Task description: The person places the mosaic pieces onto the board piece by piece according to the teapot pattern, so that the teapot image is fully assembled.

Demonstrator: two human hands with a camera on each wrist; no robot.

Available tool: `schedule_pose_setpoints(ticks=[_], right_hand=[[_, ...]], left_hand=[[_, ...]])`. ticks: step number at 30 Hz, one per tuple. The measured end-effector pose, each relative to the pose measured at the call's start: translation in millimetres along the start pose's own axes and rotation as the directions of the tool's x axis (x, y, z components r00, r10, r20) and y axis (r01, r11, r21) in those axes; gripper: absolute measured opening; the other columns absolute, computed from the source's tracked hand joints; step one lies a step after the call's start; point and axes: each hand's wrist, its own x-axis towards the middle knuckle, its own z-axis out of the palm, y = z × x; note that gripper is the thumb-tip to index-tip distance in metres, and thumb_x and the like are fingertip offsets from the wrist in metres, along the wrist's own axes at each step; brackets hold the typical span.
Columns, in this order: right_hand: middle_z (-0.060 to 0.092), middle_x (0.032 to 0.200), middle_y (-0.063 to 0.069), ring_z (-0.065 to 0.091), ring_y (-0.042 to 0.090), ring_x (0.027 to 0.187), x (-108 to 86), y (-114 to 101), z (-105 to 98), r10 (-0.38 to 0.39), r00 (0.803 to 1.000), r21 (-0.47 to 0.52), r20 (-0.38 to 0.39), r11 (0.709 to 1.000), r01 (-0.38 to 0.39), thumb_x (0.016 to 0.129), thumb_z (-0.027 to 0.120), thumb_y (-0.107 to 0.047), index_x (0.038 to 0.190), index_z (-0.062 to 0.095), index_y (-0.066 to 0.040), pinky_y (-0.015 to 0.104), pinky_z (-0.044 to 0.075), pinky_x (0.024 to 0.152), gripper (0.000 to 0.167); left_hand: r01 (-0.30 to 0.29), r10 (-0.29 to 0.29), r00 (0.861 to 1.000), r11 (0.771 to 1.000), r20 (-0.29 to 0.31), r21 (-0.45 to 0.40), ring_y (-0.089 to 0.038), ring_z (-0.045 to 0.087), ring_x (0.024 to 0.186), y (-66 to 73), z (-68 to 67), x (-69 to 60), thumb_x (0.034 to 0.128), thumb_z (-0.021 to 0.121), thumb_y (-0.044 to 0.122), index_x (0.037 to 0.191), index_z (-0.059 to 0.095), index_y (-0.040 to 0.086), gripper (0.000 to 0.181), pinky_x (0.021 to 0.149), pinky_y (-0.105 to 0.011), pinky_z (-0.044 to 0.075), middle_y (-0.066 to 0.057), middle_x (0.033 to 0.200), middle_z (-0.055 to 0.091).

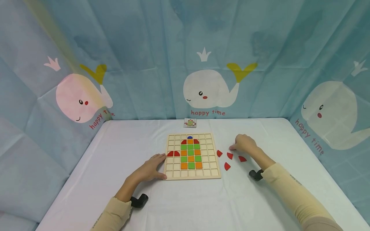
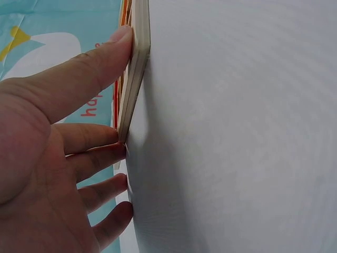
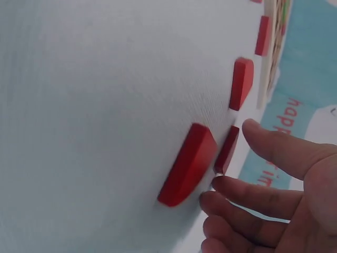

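A square wooden grid board [image 1: 208, 159] bears orange and green square tiles, several red quarter-round pieces and a small blue half-round piece. My left hand [image 1: 150, 167] rests at the board's left side, thumb on the near corner and fingers spread along the edge. To the right of the board, my right hand [image 1: 245, 143] reaches down to the cloth. In the right wrist view, its thumb and forefinger stand at either end of a red quarter-round piece [image 3: 227, 150], with a gap showing at the thumb. Closer to that camera lies another red piece [image 3: 187, 167].
More loose red pieces [image 1: 227, 166] lie between the board and my right hand. A small picture card [image 1: 190, 123] lies behind the board on the white tablecloth [image 1: 133, 138]. Blue whale-print curtains [image 1: 144, 86] hang around the table. Black devices [image 1: 140, 201] sit at both wrists.
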Motion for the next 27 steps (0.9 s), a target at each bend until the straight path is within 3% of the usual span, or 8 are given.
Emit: schedule_pose_setpoints(ticks=[12,19,27], right_hand=[[0.068,0.091,0.013,0.058,0.022,0.078,0.4,-9.4,5.9,-0.086,0.996,0.062,-0.025,0.994,0.087,0.085,0.071,-0.009,0.1,0.071,0.002,0.036,0.058,0.076,0.019],[0.068,0.098,0.014,0.059,0.024,0.084,3.8,-6.0,6.9,-0.158,0.986,0.058,-0.05,0.985,0.16,0.086,0.07,-0.008,0.106,0.071,0.001,0.04,0.058,0.083,0.023],[0.068,0.102,0.013,0.059,0.025,0.091,2.0,-16.9,4.4,-0.23,0.969,0.087,-0.086,0.967,0.238,0.086,0.07,-0.013,0.109,0.07,-0.002,0.042,0.056,0.088,0.026]], left_hand=[[-0.001,0.001,1.0,1.0,-0.002,-0.001,-0.039,0.023,0.148,-0.2,0.1,0.4,0.073,0.084,0.028,0.149,0.037,0.005,0.093,0.115,-0.063,0.025,-0.014,0.157,0.034],[-0.005,0.005,1.0,1.0,-0.006,-0.001,-0.039,0.024,0.148,0.8,-0.9,-0.5,0.0731,0.084,0.028,0.149,0.038,0.004,0.092,0.115,-0.062,0.026,-0.014,0.157,0.034],[-0.006,0.006,1.0,1.0,-0.004,-0.001,-0.039,0.024,0.148,-0.6,0.5,0.0,0.0726,0.084,0.03,0.149,0.037,0.005,0.093,0.115,-0.062,0.026,-0.014,0.157,0.034]])
